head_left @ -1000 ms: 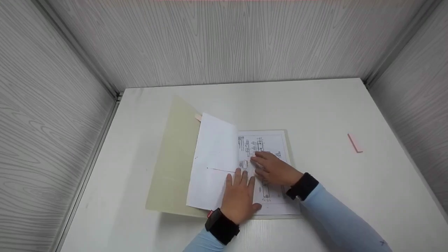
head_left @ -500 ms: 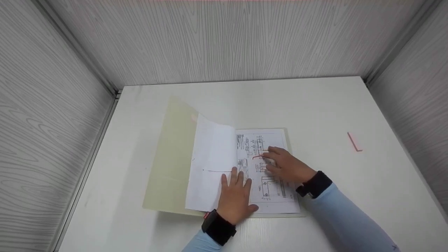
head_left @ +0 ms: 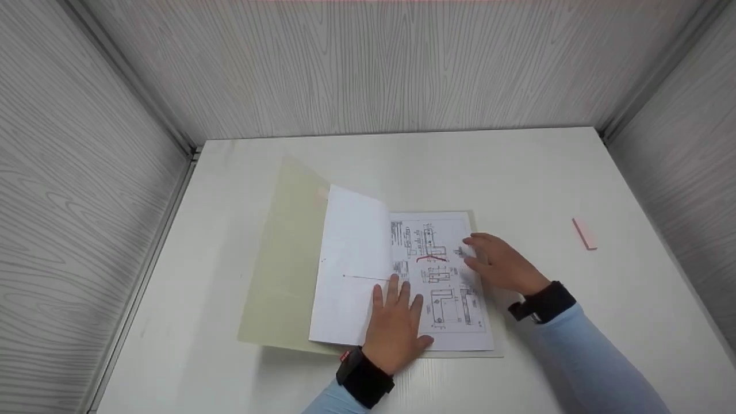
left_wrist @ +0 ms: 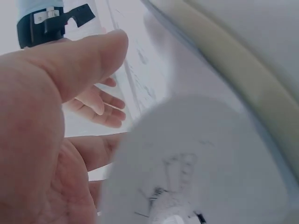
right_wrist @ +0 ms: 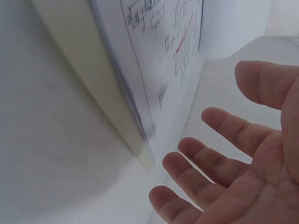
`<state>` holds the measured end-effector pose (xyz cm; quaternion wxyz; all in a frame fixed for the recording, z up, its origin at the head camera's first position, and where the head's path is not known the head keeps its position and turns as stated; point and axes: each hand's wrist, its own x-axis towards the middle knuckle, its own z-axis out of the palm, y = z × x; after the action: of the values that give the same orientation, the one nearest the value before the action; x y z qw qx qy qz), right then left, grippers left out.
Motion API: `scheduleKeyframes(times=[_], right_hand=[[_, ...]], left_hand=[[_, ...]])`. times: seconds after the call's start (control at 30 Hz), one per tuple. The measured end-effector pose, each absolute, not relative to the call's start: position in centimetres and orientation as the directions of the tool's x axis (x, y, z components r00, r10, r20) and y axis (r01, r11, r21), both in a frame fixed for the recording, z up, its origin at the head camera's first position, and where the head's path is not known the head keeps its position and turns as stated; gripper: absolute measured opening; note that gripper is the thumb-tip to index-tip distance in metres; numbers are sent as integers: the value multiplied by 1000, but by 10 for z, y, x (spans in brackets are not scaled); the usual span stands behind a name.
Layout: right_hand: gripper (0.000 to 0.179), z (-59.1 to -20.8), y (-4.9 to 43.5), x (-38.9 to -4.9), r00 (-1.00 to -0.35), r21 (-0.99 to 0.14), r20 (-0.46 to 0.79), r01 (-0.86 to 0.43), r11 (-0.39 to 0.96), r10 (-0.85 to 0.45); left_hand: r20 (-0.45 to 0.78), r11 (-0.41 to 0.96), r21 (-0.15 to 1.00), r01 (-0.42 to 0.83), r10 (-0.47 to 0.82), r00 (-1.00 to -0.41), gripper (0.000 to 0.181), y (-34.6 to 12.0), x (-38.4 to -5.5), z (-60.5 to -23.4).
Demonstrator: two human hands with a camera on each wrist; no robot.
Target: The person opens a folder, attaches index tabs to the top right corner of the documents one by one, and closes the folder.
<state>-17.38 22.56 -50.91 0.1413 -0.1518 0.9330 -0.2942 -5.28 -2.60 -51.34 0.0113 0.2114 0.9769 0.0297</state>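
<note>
Left hand (head_left: 394,333), its straight fingers spread apart, rests over the fold between a raised white paper page (head_left: 352,247) at nine o'clock and a white paper sheet (head_left: 455,299) printed with black technical drawings at two o'clock; it covers part of both. Right hand (head_left: 506,264) hovers, fingers and thumb apart, by the sheet's edge at three o'clock; whether its fingertips touch paper cannot be told. Both papers lie inside a pale green card folder (head_left: 282,282), near the middle of the white tabletop (head_left: 517,184), its cover tilted up toward nine o'clock. The sheet's small lettering is too fine to read; a red angled line (head_left: 431,256) crosses one drawing. A pale pink paper tab (head_left: 322,195) shows against the cover toward eleven o'clock. Near the black wristband (head_left: 366,379) is a small red tag (head_left: 345,356) with marks too small to read. A flat pink strip with a red edge (head_left: 584,234) lies well apart at three o'clock. Grey wood-grain panels (head_left: 374,63) stand at nine, twelve and three o'clock.
</note>
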Motion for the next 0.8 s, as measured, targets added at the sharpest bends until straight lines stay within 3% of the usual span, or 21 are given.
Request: scheduleKeyframes(times=[0.2,0.4,0.6,0.8], right_hand=[[52,-506,273,-185,-977,-605,-76,-113,788,-198],[53,-504,329,-195,-1000,-588,-4,3,809,1],[66,-509,380,-202,-978,-540,-78,203,817,192],[82,-512,406,-206,-938,-415,-239,332,847,251]], left_hand=[[8,874,101,476,478,-879,76,-14,-47,-505],[10,811,179,557,564,-825,70,-5,-39,-500],[64,739,263,621,629,-775,61,-1,-37,-502],[165,675,295,677,662,-731,53,0,-41,-511]])
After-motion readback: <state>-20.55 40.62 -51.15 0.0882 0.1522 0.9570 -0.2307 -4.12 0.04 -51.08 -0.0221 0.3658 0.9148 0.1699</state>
